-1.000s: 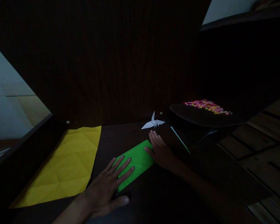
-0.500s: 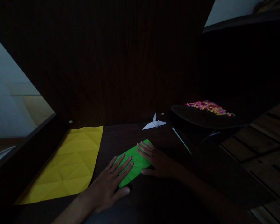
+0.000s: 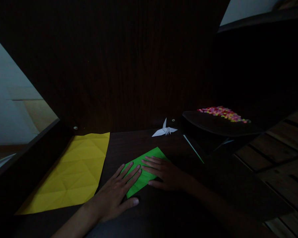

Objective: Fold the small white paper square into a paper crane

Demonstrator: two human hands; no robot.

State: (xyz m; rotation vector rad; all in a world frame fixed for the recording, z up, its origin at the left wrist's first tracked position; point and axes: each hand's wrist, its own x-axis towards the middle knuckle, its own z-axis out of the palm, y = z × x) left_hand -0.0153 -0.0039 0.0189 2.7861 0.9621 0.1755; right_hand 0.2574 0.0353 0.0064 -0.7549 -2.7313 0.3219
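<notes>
A folded piece of green paper (image 3: 152, 152) lies flat on the dark wooden surface, slanting up to the right. My left hand (image 3: 116, 191) rests with its fingers spread over the paper's left end, the thumb on the wood below. Over the middle and right of the paper, my right hand (image 3: 164, 172) lies flat with fingers stretched to the left. The two hands' fingertips nearly meet. Parts of the paper are hidden under both hands.
A creased yellow paper sheet (image 3: 76, 172) lies to the left. A white origami crane (image 3: 164, 131) stands by the upright dark panel (image 3: 129, 66). Right of it is a thin pale strip (image 3: 193, 148). Small colourful pieces (image 3: 223, 113) lie heaped on a dark seat (image 3: 213, 127).
My right hand has slid slightly left and down across the green paper, baring more of its upper right corner. My left hand has stayed nearly still.
</notes>
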